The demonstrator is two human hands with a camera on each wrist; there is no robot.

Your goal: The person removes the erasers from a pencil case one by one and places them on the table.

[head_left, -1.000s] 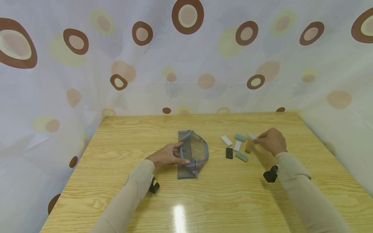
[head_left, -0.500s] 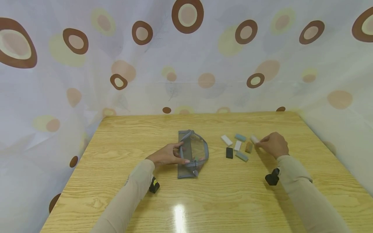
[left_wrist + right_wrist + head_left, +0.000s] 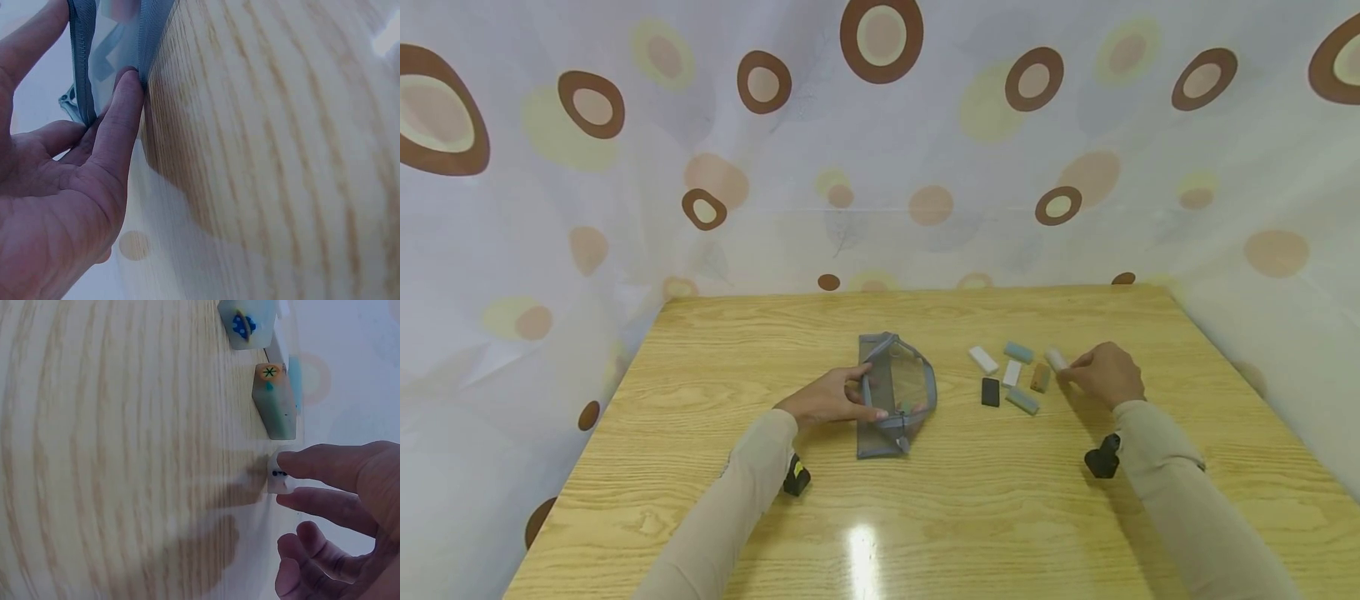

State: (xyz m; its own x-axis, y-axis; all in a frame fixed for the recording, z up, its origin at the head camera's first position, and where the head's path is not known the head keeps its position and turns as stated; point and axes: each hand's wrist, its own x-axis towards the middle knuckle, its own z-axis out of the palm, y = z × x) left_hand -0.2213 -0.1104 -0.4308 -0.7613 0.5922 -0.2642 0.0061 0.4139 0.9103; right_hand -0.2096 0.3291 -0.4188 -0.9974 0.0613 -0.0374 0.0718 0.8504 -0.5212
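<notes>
A grey see-through zip pouch lies on the table in the head view, its mouth spread. My left hand grips its rim with thumb and fingers; the left wrist view shows the hand at the zipper edge. Something greenish and pink shows dimly inside. Farther right, my right hand pinches a small white eraser between thumb and a finger, at the table surface. In the right wrist view, dark marks show on this eraser, and the other fingers are loosely curled.
Left of the right hand lie several small block erasers: an orange one, a blue one, a grey-green one, a black one and two white ones. A patterned curtain hangs behind the wooden table.
My right hand has moved slightly right and toward me, bringing the white eraser away from the orange one, then nearly stopped. My left hand and the pouch stay in place.
</notes>
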